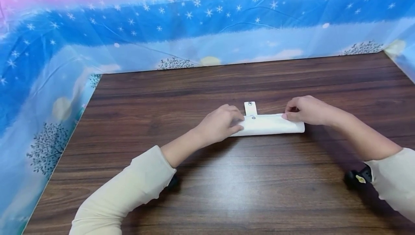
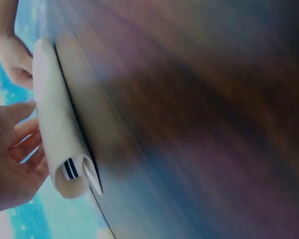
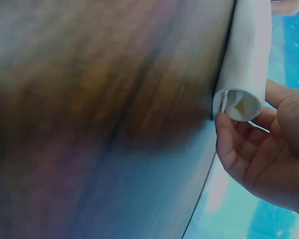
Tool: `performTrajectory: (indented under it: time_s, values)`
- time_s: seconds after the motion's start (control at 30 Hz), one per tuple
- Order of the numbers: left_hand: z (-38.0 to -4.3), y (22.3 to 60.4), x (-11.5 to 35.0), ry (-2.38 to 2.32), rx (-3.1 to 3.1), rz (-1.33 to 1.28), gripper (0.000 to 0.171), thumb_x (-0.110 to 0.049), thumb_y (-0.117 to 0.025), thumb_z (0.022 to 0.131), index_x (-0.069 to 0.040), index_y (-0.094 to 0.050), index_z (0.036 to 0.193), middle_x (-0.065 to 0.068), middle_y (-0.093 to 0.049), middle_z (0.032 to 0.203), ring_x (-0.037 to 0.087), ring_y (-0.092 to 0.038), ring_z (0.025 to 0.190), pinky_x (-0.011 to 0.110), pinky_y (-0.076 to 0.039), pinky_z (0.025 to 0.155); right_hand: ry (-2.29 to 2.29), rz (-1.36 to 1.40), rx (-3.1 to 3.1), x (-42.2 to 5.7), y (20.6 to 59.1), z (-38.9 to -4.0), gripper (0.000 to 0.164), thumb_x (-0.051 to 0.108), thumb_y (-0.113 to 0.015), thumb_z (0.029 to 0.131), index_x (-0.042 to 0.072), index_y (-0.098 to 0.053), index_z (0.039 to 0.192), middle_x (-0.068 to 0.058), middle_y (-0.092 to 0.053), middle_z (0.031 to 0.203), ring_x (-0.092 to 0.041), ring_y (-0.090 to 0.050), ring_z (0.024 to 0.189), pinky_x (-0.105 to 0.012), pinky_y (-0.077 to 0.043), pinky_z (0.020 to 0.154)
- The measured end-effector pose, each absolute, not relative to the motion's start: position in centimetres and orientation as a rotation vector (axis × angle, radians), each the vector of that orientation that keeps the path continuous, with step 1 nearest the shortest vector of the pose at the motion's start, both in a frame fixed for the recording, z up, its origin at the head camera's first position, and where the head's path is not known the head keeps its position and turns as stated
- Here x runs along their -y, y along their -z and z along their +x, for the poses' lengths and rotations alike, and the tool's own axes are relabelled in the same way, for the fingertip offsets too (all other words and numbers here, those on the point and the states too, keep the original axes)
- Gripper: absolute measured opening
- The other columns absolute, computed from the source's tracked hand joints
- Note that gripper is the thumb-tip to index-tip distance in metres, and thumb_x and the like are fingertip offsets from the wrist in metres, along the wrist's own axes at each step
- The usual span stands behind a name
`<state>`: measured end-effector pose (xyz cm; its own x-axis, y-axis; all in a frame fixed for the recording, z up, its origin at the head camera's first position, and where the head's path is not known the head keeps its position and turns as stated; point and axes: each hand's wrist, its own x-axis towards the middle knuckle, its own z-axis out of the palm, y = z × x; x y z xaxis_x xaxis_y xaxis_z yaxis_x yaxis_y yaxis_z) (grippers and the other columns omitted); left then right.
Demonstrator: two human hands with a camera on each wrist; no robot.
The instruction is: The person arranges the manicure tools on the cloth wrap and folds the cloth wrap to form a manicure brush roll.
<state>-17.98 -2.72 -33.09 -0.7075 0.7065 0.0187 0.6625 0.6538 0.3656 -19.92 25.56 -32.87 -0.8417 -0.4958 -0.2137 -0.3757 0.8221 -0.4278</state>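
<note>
A white fabric roll (image 1: 270, 127) lies crosswise on the table, with a short strap (image 1: 251, 109) bearing a metal snap sticking out from its far side. Another snap sits on the roll beside the strap's base. At the left end my left hand (image 1: 221, 122) holds the roll, thumb toward the near side and bent fingers along the far edge. My right hand (image 1: 309, 111) grips the far edge near the right end, its thumb on top. Inside the open left end a black-and-white striped piece (image 2: 71, 169) shows. The right end (image 3: 242, 106) looks hollow, with folded layers.
The dark wood table (image 1: 233, 184) is bordered by a blue and pink snowflake-printed cloth (image 1: 194, 19) at the back and sides. Black devices (image 1: 358, 177) sit at the wrists, partly under the cream sleeves (image 1: 129, 184).
</note>
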Motion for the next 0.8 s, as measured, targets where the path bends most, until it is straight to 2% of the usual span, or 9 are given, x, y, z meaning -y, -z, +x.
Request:
performTrajectory:
  time_s: [0.13, 0.3, 0.43, 0.53, 0.6, 0.7, 0.8]
  values:
    - [-17.7, 33.1, 2.4, -0.486, -2.768, 1.112, 0.030, -0.025, -0.065, 0.087, -0.007, -0.066, 0.111, 0.002, -0.061, 0.111, 0.016, -0.053, 0.101, 0.026, -0.043, 0.085, 0.564, -0.723, -2.741, -24.5, 32.6, -20.8, 0.010, 0.015, -0.064, 0.086, 0.007, -0.065, 0.092, 0.000, -0.060, 0.082, -0.014, -0.051, 0.069, -0.033, -0.041, 0.062]
    - [-17.7, 33.4, 2.0, -0.485, -2.800, 1.053, 0.034, -0.028, -0.064, 0.087, -0.006, -0.064, 0.114, 0.003, -0.061, 0.113, 0.016, -0.052, 0.104, 0.027, -0.042, 0.088, 0.638, -0.728, -2.713, -21.9, 33.0, -22.3, 0.021, 0.011, -0.057, 0.090, 0.004, -0.063, 0.109, -0.008, -0.065, 0.096, -0.020, -0.059, 0.083, -0.039, -0.045, 0.072]
    - [-17.8, 33.5, 1.5, -0.513, -2.795, 1.020, 0.036, -0.027, -0.065, 0.087, -0.004, -0.063, 0.115, 0.004, -0.061, 0.112, 0.017, -0.052, 0.105, 0.027, -0.040, 0.090, 0.695, -0.657, -2.640, -19.9, 33.3, -23.2, 0.031, 0.010, -0.050, 0.094, 0.000, -0.055, 0.122, -0.016, -0.061, 0.110, -0.028, -0.057, 0.098, -0.043, -0.044, 0.079]
    - [-18.0, 33.5, 1.3, -0.560, -2.771, 0.976, 0.037, -0.026, -0.066, 0.086, -0.003, -0.063, 0.115, 0.006, -0.062, 0.112, 0.018, -0.053, 0.107, 0.027, -0.039, 0.092, 0.721, -0.651, -2.622, -19.0, 33.4, -23.3, 0.031, 0.007, -0.049, 0.094, -0.002, -0.054, 0.123, -0.020, -0.058, 0.115, -0.032, -0.055, 0.104, -0.045, -0.043, 0.082]
    - [-18.1, 33.4, 1.2, -0.594, -2.750, 0.940, 0.037, -0.025, -0.067, 0.086, -0.002, -0.063, 0.115, 0.006, -0.062, 0.113, 0.018, -0.053, 0.108, 0.028, -0.038, 0.093, 0.739, -0.659, -2.649, -18.7, 33.3, -23.2, 0.028, 0.006, -0.050, 0.093, -0.001, -0.058, 0.119, -0.020, -0.058, 0.116, -0.031, -0.055, 0.104, -0.044, -0.043, 0.082]
    - [-18.3, 33.3, 1.2, -0.633, -2.725, 0.879, 0.035, -0.024, -0.068, 0.085, -0.003, -0.065, 0.113, 0.005, -0.063, 0.113, 0.018, -0.053, 0.108, 0.029, -0.037, 0.094, 0.771, -0.702, -2.707, -18.7, 33.0, -22.9, 0.021, 0.004, -0.053, 0.091, 0.001, -0.065, 0.109, -0.017, -0.061, 0.110, -0.026, -0.057, 0.084, -0.039, -0.044, 0.071]
    - [-18.5, 33.1, 1.2, -0.650, -2.710, 0.832, 0.033, -0.024, -0.069, 0.084, -0.005, -0.066, 0.111, 0.004, -0.063, 0.112, 0.019, -0.053, 0.108, 0.029, -0.038, 0.093, 0.790, -0.811, -2.764, -18.8, 32.8, -22.3, 0.016, 0.002, -0.057, 0.088, 0.004, -0.070, 0.098, -0.011, -0.065, 0.100, -0.018, -0.052, 0.065, -0.033, -0.042, 0.060]
